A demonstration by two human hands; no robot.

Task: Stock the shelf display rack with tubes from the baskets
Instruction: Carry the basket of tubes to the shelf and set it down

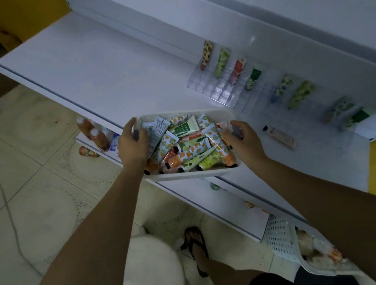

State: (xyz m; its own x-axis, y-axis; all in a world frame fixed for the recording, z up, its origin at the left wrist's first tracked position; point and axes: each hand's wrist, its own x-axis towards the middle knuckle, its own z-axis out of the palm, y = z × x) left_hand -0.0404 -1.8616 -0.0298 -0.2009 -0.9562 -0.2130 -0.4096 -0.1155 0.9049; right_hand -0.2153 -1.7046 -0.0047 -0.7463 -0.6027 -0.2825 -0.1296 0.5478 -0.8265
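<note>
A white basket [195, 174] full of several patterned tubes [190, 147] sits at the front edge of the white shelf [99, 65]. My left hand [133, 146] grips its left rim, and my right hand [244, 140] grips its right rim. A clear display rack [220, 87] stands against the shelf's back wall, with several tubes upright in its slots, among them a green one [220, 62]. One pale tube [279, 135] lies flat on the shelf to the right of the basket.
A second white perforated basket [282, 238] with tubes sits on the floor at lower right. Orange bottles [93, 133] stand on a lower shelf at left. A cable [0, 188] runs over the tiled floor. My sandalled foot [196, 243] is below.
</note>
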